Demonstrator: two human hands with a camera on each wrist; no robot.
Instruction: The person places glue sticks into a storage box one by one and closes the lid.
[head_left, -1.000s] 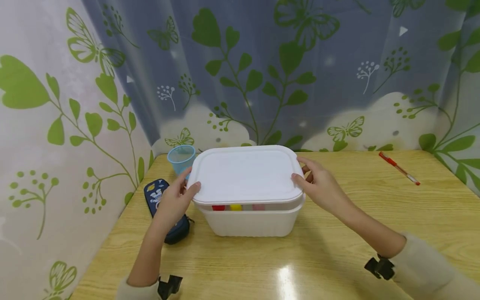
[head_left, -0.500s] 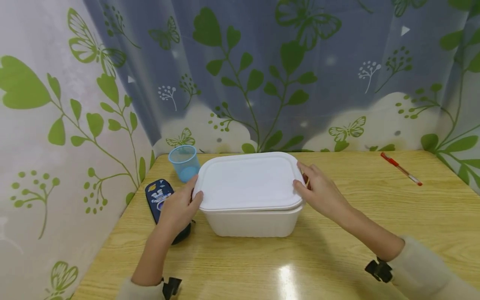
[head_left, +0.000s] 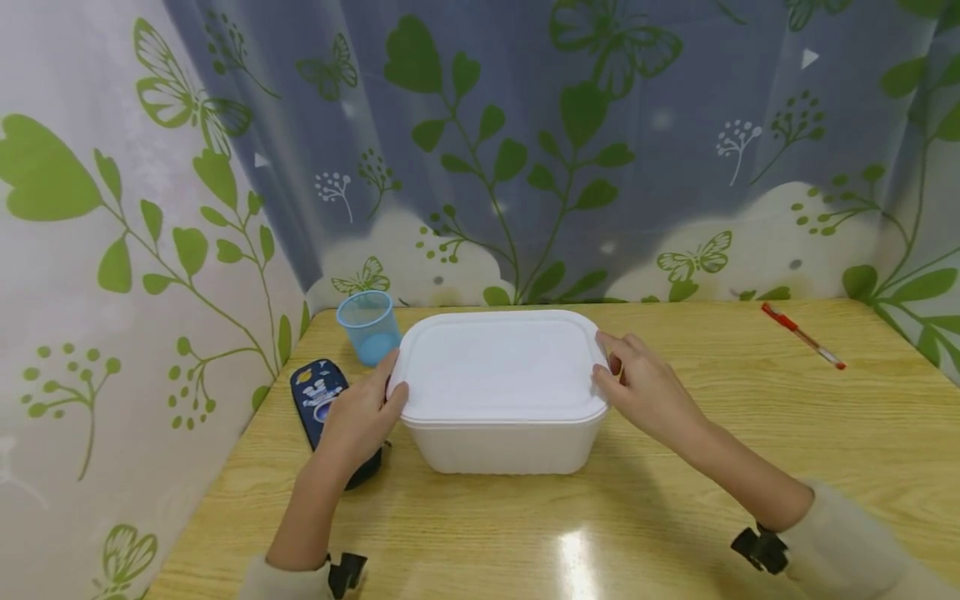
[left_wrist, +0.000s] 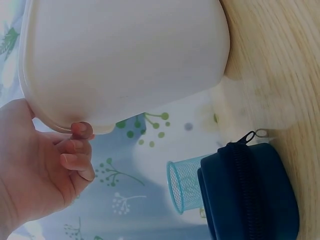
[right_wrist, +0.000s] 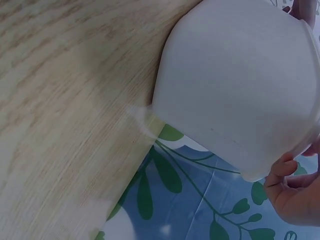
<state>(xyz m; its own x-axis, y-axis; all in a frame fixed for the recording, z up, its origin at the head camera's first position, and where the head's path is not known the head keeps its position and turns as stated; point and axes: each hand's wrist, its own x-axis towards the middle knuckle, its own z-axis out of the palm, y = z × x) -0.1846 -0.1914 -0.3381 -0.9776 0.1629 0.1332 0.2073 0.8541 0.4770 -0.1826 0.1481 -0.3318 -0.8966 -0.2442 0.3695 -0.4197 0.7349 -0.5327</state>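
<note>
A white plastic storage box (head_left: 502, 450) stands on the wooden table, its flat white lid (head_left: 498, 367) lying level over the rim. My left hand (head_left: 360, 417) grips the lid's left edge, thumb on top and fingers curled beneath. At the opposite end my right hand (head_left: 648, 387) pinches the lid's right edge in the same way. In the left wrist view, the curled fingertips (left_wrist: 77, 160) sit right under the lid's rim. The right wrist view shows the box wall (right_wrist: 235, 85) with fingers at the rim. The box's contents are hidden under the lid.
A dark blue pencil case (head_left: 318, 396) with an astronaut print lies left of the box, partly behind my left forearm. Behind it stands a light blue mesh cup (head_left: 369, 325). A red pen (head_left: 802, 335) lies at the back right, before a patterned curtain (head_left: 480, 150).
Both hands have brought the lid down and toward me onto the box. The gap at the front, where red and yellow items showed, has closed.
</note>
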